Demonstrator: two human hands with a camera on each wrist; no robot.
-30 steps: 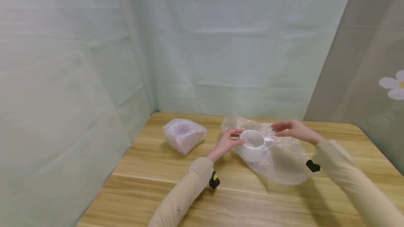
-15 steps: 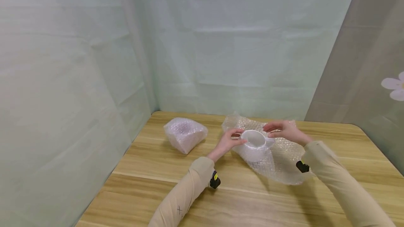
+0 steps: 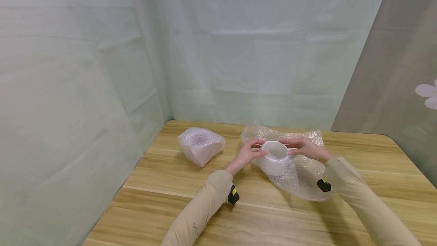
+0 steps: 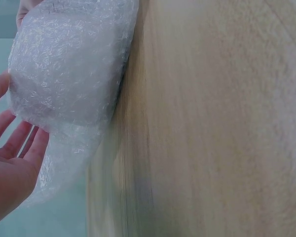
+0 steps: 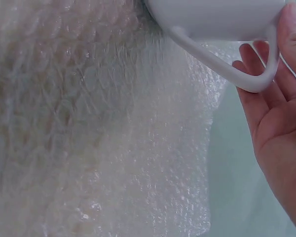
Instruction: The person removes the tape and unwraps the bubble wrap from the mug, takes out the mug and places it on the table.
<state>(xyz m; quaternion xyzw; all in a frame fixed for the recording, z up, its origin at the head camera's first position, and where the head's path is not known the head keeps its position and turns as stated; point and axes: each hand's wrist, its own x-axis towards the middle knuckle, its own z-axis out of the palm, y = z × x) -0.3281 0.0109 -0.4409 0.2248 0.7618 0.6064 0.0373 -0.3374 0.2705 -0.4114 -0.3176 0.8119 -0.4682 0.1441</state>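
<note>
A white mug [image 3: 277, 150] stands upright on a sheet of clear bubble wrap [image 3: 308, 183], part of which is drawn up over its left and near sides. My left hand [image 3: 246, 153] holds it from the left through the wrap, thumb and fingers spread around the rim. On the opposite side, my right hand [image 3: 306, 149] grips the mug near the rim, thumb toward me and fingers beyond. In the right wrist view, the bare mug's handle [image 5: 246, 81] crosses in front of the right fingers. The left wrist view has bubble wrap [image 4: 64, 74] covering the mug's wall.
To the left on the wooden table [image 3: 164, 196] sits a bundle of bubble wrap [image 3: 201, 146], its contents hidden. Pale curtains [image 3: 239, 56] hang behind the table and along its left side. Each wrist carries a small black camera [image 3: 233, 195].
My right hand has come leftward from over the wrap to the mug's handle side and now grips it. The left hand has kept its hold; the wrapped bundle has not moved.
</note>
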